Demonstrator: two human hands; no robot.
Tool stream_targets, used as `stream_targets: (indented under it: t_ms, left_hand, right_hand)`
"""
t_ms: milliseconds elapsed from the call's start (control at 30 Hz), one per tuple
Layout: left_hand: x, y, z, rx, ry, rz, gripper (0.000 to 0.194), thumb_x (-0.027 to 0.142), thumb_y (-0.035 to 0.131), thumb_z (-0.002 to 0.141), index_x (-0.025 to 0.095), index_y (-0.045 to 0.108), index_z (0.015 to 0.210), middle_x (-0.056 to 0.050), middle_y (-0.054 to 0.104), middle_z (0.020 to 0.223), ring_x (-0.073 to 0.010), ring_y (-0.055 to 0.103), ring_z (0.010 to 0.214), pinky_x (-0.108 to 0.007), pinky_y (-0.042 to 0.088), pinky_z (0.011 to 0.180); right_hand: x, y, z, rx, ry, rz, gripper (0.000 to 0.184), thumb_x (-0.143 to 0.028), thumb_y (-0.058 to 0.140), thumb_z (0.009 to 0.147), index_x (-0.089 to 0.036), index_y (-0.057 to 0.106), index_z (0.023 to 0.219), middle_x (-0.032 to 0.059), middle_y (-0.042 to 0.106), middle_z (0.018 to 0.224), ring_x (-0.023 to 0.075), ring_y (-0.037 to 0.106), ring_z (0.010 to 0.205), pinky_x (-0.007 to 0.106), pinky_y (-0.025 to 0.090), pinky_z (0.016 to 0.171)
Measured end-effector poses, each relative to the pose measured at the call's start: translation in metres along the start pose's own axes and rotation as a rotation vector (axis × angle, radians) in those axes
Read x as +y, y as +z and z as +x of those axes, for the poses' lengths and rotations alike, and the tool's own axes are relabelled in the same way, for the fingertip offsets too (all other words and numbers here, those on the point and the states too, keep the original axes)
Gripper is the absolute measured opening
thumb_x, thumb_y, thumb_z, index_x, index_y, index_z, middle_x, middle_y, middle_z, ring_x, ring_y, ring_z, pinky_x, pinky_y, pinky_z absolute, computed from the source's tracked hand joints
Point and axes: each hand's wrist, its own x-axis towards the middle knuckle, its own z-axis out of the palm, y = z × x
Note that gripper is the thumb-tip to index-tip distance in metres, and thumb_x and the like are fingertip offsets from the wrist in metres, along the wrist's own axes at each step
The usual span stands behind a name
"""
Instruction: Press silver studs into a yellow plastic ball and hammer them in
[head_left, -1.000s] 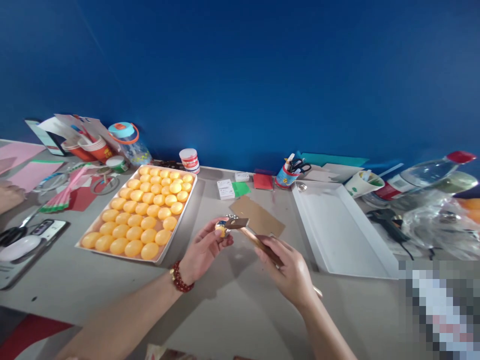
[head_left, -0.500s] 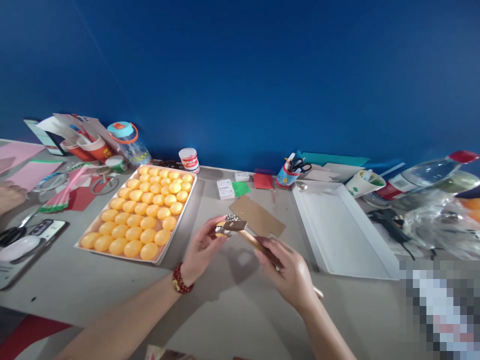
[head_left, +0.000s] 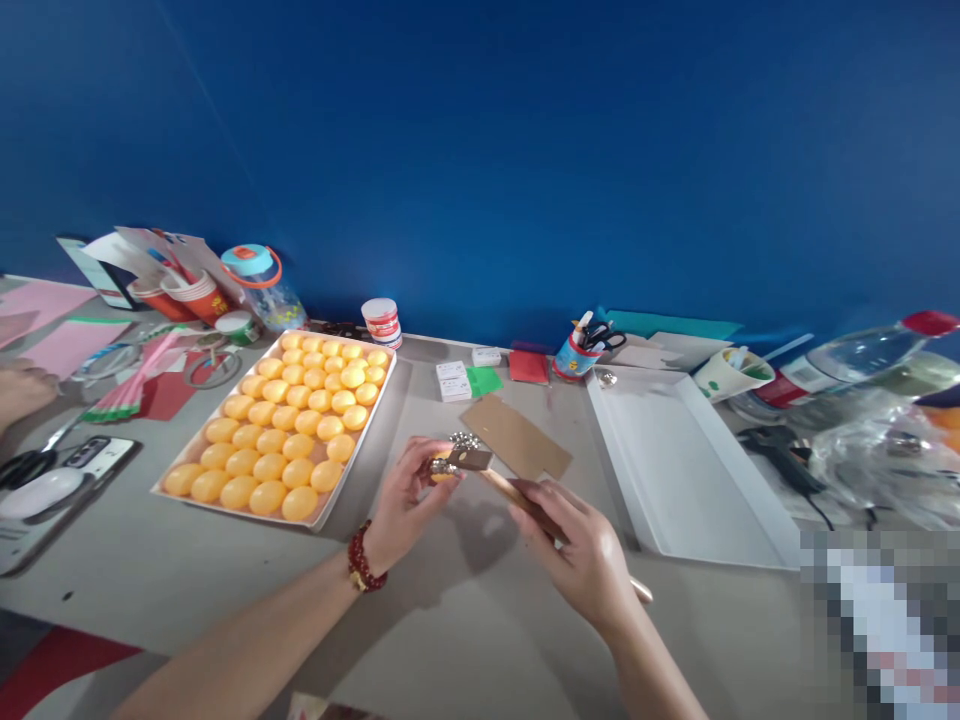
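Observation:
In my left hand (head_left: 411, 492) a small orange ball (head_left: 441, 472) is gripped between thumb and fingers. Shiny silver beads (head_left: 463, 441) cluster at its upper side, and fingers cover part of the ball. My right hand (head_left: 581, 540) is closed round a wooden-handled tool (head_left: 514, 495). Its flat, dark rectangular head meets the beaded ball or lies just in front of it; I cannot tell whether they touch. The handle's far end shows below the right palm. Behind both hands lies a brown cardboard piece (head_left: 517, 437).
Left stands a shallow box (head_left: 324, 520) of orange balls (head_left: 271, 467). A white tray (head_left: 697, 470) lies right, beside a black glue gun (head_left: 780, 458) and a bottle (head_left: 847, 362). Small white boxes (head_left: 454, 382) and a pen cup (head_left: 576, 357) line the back. Another person's hand (head_left: 26, 392) rests far left.
The tool's head has tilted slightly, showing more of its flat face against the beaded ball. Both hands keep their grips. The whole view has shifted a little.

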Motion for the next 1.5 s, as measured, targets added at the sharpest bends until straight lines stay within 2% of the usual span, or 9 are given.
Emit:
stream_targets:
  t_ms: [167,333,533,700,867,967,1133,1267,1500]
  left_hand:
    - [-0.001,-0.002,0.003,0.022,-0.025,0.037,0.035,0.021,0.08,0.075,0.022,0.074,0.109,-0.009,0.06,0.118,-0.0227,0.06,0.096,-0.03,0.058,0.075]
    - [0.002,-0.002,0.002,0.023,0.001,0.091,0.035,0.018,0.078,0.077,0.023,0.073,0.112,-0.009,0.065,0.119,-0.0215,0.062,0.096,-0.028,0.054,0.081]
    - [0.005,-0.002,0.001,0.03,-0.087,-0.042,0.032,0.02,0.077,0.078,0.018,0.072,0.11,-0.007,0.071,0.1,-0.0142,0.063,0.069,-0.027,0.053,0.071]
    - [0.001,-0.004,0.003,0.021,-0.169,-0.11,0.024,0.025,0.071,0.083,0.017,0.07,0.106,-0.008,0.072,0.099,-0.0149,0.065,0.071,-0.027,0.054,0.069]
    - [0.002,-0.001,0.002,-0.065,-0.331,-0.315,0.032,0.038,0.064,0.087,0.014,0.066,0.107,-0.012,0.073,0.094,-0.0142,0.061,0.058,-0.026,0.052,0.049]
    - [0.003,0.0,0.0,-0.081,-0.344,-0.312,0.036,0.047,0.058,0.091,0.014,0.064,0.105,-0.013,0.074,0.088,-0.0109,0.054,0.048,-0.023,0.048,0.042]
    - [0.004,0.0,0.001,-0.11,-0.312,-0.371,0.036,0.049,0.058,0.091,0.016,0.065,0.104,-0.011,0.072,0.09,-0.0086,0.05,0.05,-0.022,0.045,0.046]
    - [0.003,0.0,0.004,-0.049,-0.298,-0.43,0.031,0.041,0.071,0.085,0.013,0.071,0.098,-0.005,0.062,0.084,-0.0089,0.051,0.061,-0.022,0.047,0.054]
    - [-0.002,-0.001,0.005,-0.086,-0.409,-0.564,0.024,0.031,0.072,0.086,0.013,0.07,0.103,-0.006,0.067,0.088,-0.0135,0.064,0.075,-0.025,0.054,0.071]
  right_hand:
    - [-0.002,0.0,0.003,-0.002,-0.017,-0.025,0.02,-0.024,0.052,0.097,-0.02,0.066,0.11,0.0066,0.073,0.09,0.0159,0.068,0.068,0.025,0.054,0.063]
    - [-0.002,0.002,0.003,0.001,-0.015,-0.011,0.021,-0.024,0.052,0.097,-0.02,0.066,0.112,0.007,0.073,0.093,0.0166,0.07,0.073,0.025,0.055,0.066]
    - [0.01,0.002,0.002,0.091,0.034,-0.017,0.019,-0.029,0.053,0.097,-0.02,0.066,0.108,0.009,0.073,0.094,0.0188,0.07,0.075,0.026,0.056,0.066]
    - [0.04,0.002,0.006,0.206,0.175,-0.311,0.021,-0.032,0.052,0.096,-0.021,0.065,0.108,0.0089,0.073,0.101,0.0203,0.07,0.074,0.028,0.053,0.059]
    - [0.067,0.007,0.007,0.172,0.21,-0.571,0.031,-0.016,0.045,0.092,-0.018,0.061,0.118,0.0095,0.07,0.098,0.0214,0.068,0.072,0.03,0.049,0.057]
    - [0.074,0.011,0.005,0.135,0.205,-0.623,0.035,-0.01,0.046,0.087,-0.018,0.061,0.118,0.0092,0.068,0.094,0.0234,0.066,0.076,0.033,0.05,0.064]
    - [0.071,0.013,0.007,0.137,0.127,-0.598,0.032,-0.01,0.046,0.087,-0.014,0.064,0.113,0.0152,0.068,0.104,0.0301,0.063,0.089,0.046,0.051,0.082]
    - [0.058,0.027,0.011,0.132,-0.016,-0.37,0.028,-0.015,0.048,0.092,-0.017,0.063,0.116,0.013,0.067,0.11,0.0287,0.063,0.103,0.046,0.051,0.091]
    - [0.045,0.058,0.012,-0.092,-0.081,-0.352,0.062,0.001,0.044,0.078,-0.016,0.052,0.137,0.0141,0.062,0.129,0.0301,0.058,0.116,0.05,0.047,0.102]
